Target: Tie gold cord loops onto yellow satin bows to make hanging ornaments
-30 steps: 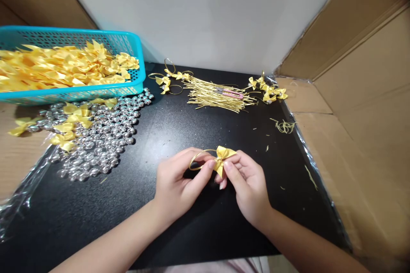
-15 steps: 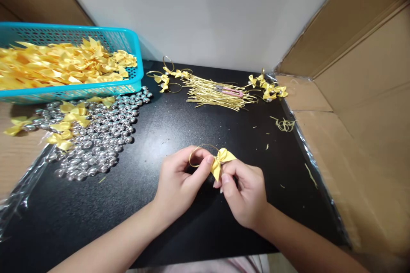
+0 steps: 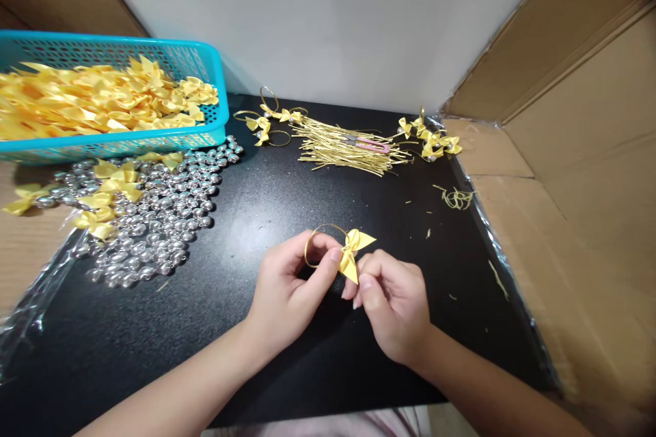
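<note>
Over the middle of the black table [image 3: 287, 198], my left hand [image 3: 290, 293] pinches a small yellow ribbon bow [image 3: 354, 251] at its knot. A thin gold wire loop [image 3: 320, 242] curls from the bow over my left fingers. My right hand [image 3: 392, 300] is closed just right of the bow, its fingertips pressed together under the bow's lower tail; what they pinch is too small to make out.
A turquoise basket [image 3: 154, 143] full of yellow bows stands at the back left. Silver beads [image 3: 154, 212] with loose bows lie before it. At the back lie gold wire strands [image 3: 343, 147] with pink-handled scissors [image 3: 372, 146], and finished bows [image 3: 430, 140]. Cardboard walls [image 3: 579, 171] close the right side.
The bow and loop have tilted and risen slightly. My right fingers have curled in tighter beneath the bow.
</note>
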Demonstrator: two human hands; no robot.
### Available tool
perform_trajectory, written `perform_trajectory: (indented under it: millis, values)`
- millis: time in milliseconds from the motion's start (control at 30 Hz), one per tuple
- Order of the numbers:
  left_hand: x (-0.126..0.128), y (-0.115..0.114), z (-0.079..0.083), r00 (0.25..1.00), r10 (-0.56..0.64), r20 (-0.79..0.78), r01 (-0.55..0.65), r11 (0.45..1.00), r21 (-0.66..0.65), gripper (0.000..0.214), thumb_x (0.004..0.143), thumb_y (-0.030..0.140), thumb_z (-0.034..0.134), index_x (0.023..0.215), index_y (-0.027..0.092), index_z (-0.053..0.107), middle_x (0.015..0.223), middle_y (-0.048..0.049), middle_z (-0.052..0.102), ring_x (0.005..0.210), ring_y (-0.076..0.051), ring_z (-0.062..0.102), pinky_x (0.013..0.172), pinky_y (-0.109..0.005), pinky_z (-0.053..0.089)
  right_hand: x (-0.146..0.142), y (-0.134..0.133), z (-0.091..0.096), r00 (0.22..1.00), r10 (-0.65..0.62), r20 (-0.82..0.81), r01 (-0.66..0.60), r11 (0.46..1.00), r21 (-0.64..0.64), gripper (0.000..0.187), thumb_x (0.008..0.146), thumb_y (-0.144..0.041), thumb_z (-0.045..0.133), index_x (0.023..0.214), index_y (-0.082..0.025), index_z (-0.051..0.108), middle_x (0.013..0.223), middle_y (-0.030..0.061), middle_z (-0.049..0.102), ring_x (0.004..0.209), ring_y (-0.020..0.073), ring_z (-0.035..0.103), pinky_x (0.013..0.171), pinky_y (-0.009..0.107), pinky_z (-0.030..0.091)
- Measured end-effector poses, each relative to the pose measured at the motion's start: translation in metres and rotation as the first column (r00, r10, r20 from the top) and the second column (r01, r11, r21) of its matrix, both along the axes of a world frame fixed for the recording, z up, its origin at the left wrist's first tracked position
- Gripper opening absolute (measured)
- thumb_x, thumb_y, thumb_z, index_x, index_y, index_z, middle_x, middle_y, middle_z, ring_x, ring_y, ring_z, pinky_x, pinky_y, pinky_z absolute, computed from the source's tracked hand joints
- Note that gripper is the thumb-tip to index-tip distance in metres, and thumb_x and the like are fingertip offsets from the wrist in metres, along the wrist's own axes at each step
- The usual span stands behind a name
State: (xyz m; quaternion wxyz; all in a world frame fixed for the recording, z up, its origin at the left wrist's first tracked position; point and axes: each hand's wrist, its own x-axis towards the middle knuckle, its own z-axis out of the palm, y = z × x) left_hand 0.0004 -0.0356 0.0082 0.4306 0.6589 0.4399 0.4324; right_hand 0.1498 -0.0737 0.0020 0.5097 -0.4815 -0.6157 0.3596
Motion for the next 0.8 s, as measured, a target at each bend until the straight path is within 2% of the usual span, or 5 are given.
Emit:
perform_trajectory:
  millis: [233,367,500,633,800]
  values:
    - [0.0006,-0.0006,0.0002,0.999,0.024,-0.029,-0.021,0.997,0.079,0.012,0.085,0.016,0.06,0.073,0.017,0.062,0.063,0.0017,0.065,0.055,-0.01,0.058,0.055,-0.021,0.047,0.001,-0.0003,-0.0009,1.0,0.013,-0.011,-0.013,1.0,-0.012,0.023,0.086,-0.013,0.048,0.064,-0.021,0.05,0.058,-0.0026,0.058,0.051,0.0096,0.053,0.054,0.024,0.044]
    - [0.0019,0.0013,0.002,0.999,0.024,0.041,-0.023,1.0,-0.019,0.014,0.085,0.018,0.062,0.071,0.017,0.063,0.061,0.0015,0.064,0.054,-0.01,0.059,0.052,-0.019,0.048,0.0016,0.0004,-0.0013,0.999,0.038,-0.037,-0.038,0.999,-0.006,0.024,0.087,-0.013,0.047,0.064,-0.021,0.049,0.059,-0.0025,0.058,0.052,0.0093,0.052,0.055,0.023,0.044]
    - [0.0028,0.0048,0.003,0.978,-0.047,0.204,0.083,0.981,-0.174,0.016,0.087,0.023,0.061,0.072,0.017,0.063,0.061,0.0006,0.066,0.053,-0.011,0.062,0.05,-0.019,0.051,0.0029,0.0015,-0.0005,0.995,0.089,-0.039,-0.088,0.996,0.023,0.024,0.09,-0.015,0.044,0.067,-0.021,0.048,0.06,-0.0022,0.057,0.053,0.0103,0.052,0.056,0.025,0.044]
    - [0.0018,0.0058,0.0044,0.962,-0.06,0.266,0.124,0.964,-0.233,0.02,0.086,0.029,0.064,0.07,0.017,0.063,0.059,0.0005,0.063,0.052,-0.011,0.061,0.05,-0.02,0.053,0.0038,0.0023,0.0002,0.993,0.118,-0.021,-0.117,0.992,0.051,0.023,0.091,-0.015,0.042,0.07,-0.022,0.048,0.061,-0.002,0.056,0.054,0.0106,0.052,0.056,0.025,0.044]
    - [0.0002,0.0028,0.0036,0.988,-0.051,0.144,0.07,0.989,-0.129,0.016,0.087,0.022,0.062,0.072,0.017,0.063,0.06,0.001,0.063,0.053,-0.01,0.059,0.051,-0.019,0.049,0.0013,0.0016,-0.0026,0.997,0.082,-0.013,-0.082,0.995,0.052,0.021,0.091,-0.016,0.042,0.072,-0.022,0.048,0.061,-0.0029,0.053,0.054,0.0101,0.051,0.056,0.024,0.043]
